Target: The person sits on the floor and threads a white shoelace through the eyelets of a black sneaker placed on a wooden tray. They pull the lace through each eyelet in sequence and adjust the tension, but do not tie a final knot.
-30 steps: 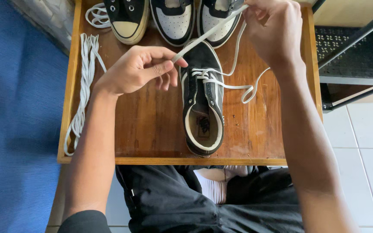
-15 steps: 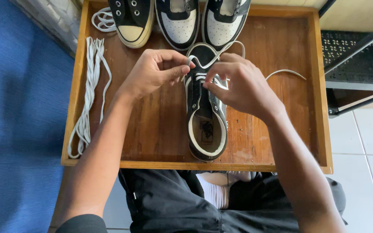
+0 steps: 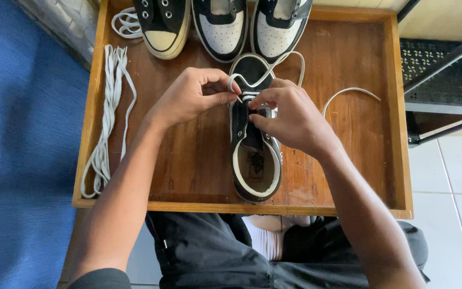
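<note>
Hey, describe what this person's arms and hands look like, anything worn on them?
Both forearms are bare from wrist to above the elbow. A dark sleeve edge shows at the left upper arm; the right arm's sleeve is out of view. The left hand and right hand wear no gloves, and no rings, watch or wristbands are visible. Fingernails look short and unpainted.

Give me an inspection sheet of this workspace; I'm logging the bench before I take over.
Surface: wooden tray table, raised rim, worn brown top.
Job's things: black low sneaker, toe pointing away; white lace partly threaded, loose end trailing right.
Clutter: three more shoes along the far edge; spare white laces at the left rim.
Grippers: left hand pinches the lace; right hand pinches at the eyelets.
Cables: nothing seen.
Surroundings: blue mat left, white floor tiles and black metal rack right.
</note>
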